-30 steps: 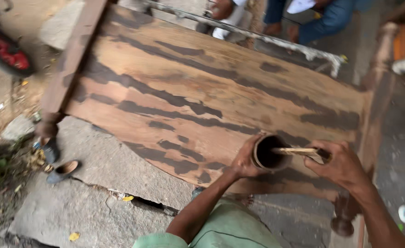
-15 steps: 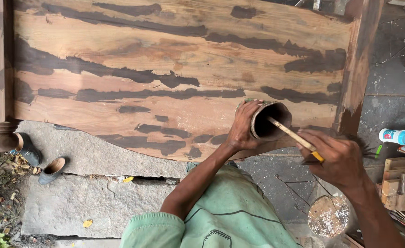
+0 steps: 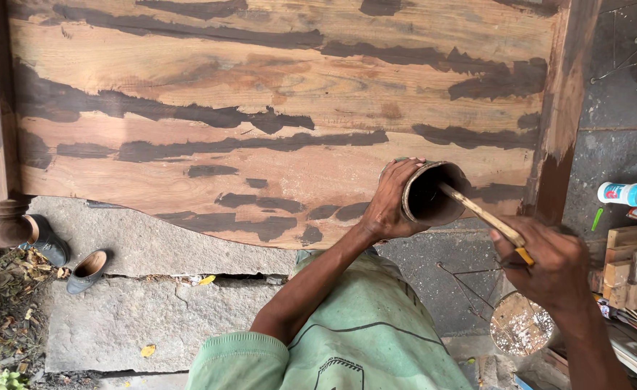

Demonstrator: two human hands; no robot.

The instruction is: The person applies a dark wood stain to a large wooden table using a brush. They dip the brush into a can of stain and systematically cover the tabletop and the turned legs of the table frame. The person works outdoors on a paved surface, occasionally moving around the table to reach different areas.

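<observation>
Since the earlier frame, the view has dropped slightly and the cup sits nearer the panel's lower edge. At lower left lies a shoe (image 3: 89, 270) on stone. The streaked wooden panel (image 3: 275, 108) fills the top. Centre right, the left hand (image 3: 394, 206) grips a dark cup (image 3: 432, 193); the right hand (image 3: 546, 263) pinches a brush handle (image 3: 486, 217) dipped inside.
</observation>
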